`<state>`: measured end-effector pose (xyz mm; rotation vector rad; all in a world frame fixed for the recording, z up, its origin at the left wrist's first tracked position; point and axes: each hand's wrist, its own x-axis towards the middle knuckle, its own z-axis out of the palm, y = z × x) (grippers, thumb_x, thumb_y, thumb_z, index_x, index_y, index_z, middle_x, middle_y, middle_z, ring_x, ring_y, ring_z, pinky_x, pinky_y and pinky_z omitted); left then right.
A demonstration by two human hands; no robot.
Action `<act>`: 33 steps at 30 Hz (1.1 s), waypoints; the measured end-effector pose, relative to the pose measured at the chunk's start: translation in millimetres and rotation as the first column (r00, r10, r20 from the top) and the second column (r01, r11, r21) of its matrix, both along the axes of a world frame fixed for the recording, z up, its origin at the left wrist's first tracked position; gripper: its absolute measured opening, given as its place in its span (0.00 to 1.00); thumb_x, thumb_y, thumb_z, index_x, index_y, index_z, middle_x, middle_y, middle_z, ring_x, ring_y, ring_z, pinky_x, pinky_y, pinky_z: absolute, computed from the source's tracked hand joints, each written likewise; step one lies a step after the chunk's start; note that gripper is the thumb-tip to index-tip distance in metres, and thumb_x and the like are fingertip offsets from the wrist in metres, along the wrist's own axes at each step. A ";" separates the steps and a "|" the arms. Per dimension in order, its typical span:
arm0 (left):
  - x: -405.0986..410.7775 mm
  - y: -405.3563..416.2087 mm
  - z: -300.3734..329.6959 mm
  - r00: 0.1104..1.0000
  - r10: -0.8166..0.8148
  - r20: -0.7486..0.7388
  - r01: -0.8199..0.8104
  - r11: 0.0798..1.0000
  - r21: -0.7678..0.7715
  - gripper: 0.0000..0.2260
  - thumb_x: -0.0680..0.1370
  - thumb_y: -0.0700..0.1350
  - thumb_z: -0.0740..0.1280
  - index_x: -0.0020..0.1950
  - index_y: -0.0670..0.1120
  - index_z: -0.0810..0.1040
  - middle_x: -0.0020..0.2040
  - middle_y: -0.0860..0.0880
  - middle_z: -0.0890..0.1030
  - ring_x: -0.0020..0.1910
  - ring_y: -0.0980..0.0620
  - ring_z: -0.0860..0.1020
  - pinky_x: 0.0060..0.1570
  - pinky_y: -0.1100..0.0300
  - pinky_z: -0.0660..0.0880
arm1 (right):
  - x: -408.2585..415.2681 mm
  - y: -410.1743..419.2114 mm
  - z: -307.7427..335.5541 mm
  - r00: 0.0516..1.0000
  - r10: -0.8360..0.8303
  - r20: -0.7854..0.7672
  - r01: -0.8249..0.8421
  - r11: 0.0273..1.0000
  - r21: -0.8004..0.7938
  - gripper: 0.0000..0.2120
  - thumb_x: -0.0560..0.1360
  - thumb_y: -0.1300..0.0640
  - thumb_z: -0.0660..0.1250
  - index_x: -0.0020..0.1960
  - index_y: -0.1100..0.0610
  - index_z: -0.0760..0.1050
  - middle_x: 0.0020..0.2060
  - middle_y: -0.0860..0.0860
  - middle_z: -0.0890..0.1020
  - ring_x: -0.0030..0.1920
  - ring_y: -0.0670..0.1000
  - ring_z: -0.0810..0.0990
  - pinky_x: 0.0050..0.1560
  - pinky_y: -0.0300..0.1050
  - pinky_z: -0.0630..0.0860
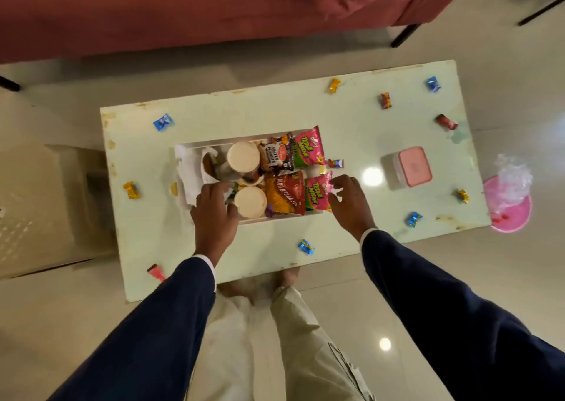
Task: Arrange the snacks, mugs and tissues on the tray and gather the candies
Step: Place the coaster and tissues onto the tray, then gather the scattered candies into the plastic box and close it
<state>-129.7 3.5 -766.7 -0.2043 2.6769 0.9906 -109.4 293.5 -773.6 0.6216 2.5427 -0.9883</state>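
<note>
A white tray [275,218] sits mid-table. It holds white tissues [188,174] at its left end, two cream mugs [243,157] seen from above, and several snack packets [307,151] at its right end. My left hand [214,211] is at the tray's near left corner, fingers curled over the rim beside the nearer mug [250,202]. My right hand [348,200] hovers at the tray's right end with fingers spread, close to a pink packet [316,194]; contact cannot be told. Several wrapped candies lie scattered over the table, such as a blue candy [305,247] and a gold candy [132,189].
A pink-lidded box [411,166] stands right of the tray. A pink sofa [183,12] runs behind the table. A beige basket [46,208] stands at the table's left end, and a pink bin with a clear liner [510,202] at its right end.
</note>
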 end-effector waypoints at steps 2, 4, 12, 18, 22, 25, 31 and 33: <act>10.0 14.5 -7.5 0.998 0.003 0.059 -0.012 0.988 0.153 0.17 0.77 0.33 0.65 0.62 0.47 0.76 0.59 0.47 0.76 0.55 0.45 0.79 0.56 0.43 0.77 | 14.4 6.1 1.1 1.000 0.007 0.003 -0.007 1.000 -0.023 0.10 0.78 0.60 0.66 0.59 0.57 0.75 0.54 0.54 0.77 0.52 0.54 0.79 0.55 0.54 0.79; 21.2 29.0 -12.6 0.994 -0.052 0.096 0.024 0.962 0.273 0.17 0.77 0.32 0.63 0.62 0.48 0.76 0.58 0.49 0.75 0.51 0.50 0.79 0.54 0.50 0.78 | 28.8 13.8 1.6 1.000 0.015 0.018 -0.015 1.000 -0.026 0.10 0.77 0.64 0.66 0.58 0.57 0.76 0.53 0.54 0.78 0.51 0.53 0.80 0.54 0.50 0.79; 30.5 70.6 -25.1 0.930 -0.198 0.309 0.058 0.910 0.410 0.13 0.80 0.36 0.63 0.61 0.51 0.76 0.55 0.49 0.79 0.53 0.54 0.79 0.54 0.59 0.74 | 58.5 44.5 19.0 1.000 -0.016 -0.008 0.016 1.000 0.002 0.12 0.76 0.66 0.64 0.57 0.56 0.76 0.52 0.52 0.78 0.48 0.51 0.79 0.54 0.47 0.78; 18.3 124.7 -35.1 0.907 -0.292 0.303 0.154 0.900 0.407 0.12 0.79 0.35 0.64 0.58 0.49 0.77 0.51 0.51 0.80 0.52 0.54 0.79 0.56 0.55 0.76 | 53.7 98.1 15.7 0.999 0.003 0.054 -0.009 0.995 0.095 0.15 0.76 0.64 0.64 0.62 0.56 0.74 0.58 0.52 0.76 0.58 0.56 0.78 0.56 0.52 0.77; 19.9 181.6 -49.6 0.915 -0.246 0.321 0.106 0.912 0.396 0.15 0.79 0.37 0.65 0.59 0.56 0.73 0.53 0.53 0.80 0.53 0.56 0.79 0.54 0.57 0.75 | 32.5 161.2 -8.8 0.995 0.068 0.077 -0.092 0.928 0.361 0.22 0.75 0.57 0.67 0.68 0.56 0.70 0.66 0.56 0.71 0.62 0.61 0.72 0.57 0.58 0.76; 34.0 237.6 -59.0 0.899 -0.228 0.375 0.087 0.930 0.357 0.19 0.80 0.38 0.65 0.66 0.56 0.69 0.56 0.50 0.77 0.48 0.51 0.79 0.50 0.54 0.76 | 13.3 215.2 -31.5 0.999 0.026 0.024 -0.034 0.891 0.453 0.30 0.71 0.48 0.71 0.69 0.56 0.67 0.66 0.55 0.70 0.62 0.61 0.71 0.57 0.59 0.75; 44.0 341.4 -69.6 0.850 -0.128 0.511 -0.089 0.922 0.378 0.21 0.81 0.37 0.65 0.72 0.51 0.67 0.61 0.46 0.77 0.49 0.47 0.80 0.40 0.61 0.72 | -23.9 274.5 -70.0 0.986 0.045 0.163 -0.095 0.946 0.310 0.53 0.64 0.33 0.74 0.78 0.55 0.54 0.69 0.54 0.68 0.65 0.61 0.70 0.60 0.59 0.73; 38.1 367.6 -71.4 0.829 -0.025 0.558 -0.216 0.907 0.362 0.22 0.81 0.36 0.64 0.73 0.51 0.67 0.61 0.47 0.77 0.47 0.50 0.79 0.37 0.64 0.72 | -28.3 279.6 -76.5 0.972 0.167 0.162 -0.211 0.928 0.306 0.55 0.63 0.31 0.72 0.79 0.54 0.52 0.68 0.54 0.69 0.62 0.61 0.72 0.57 0.59 0.74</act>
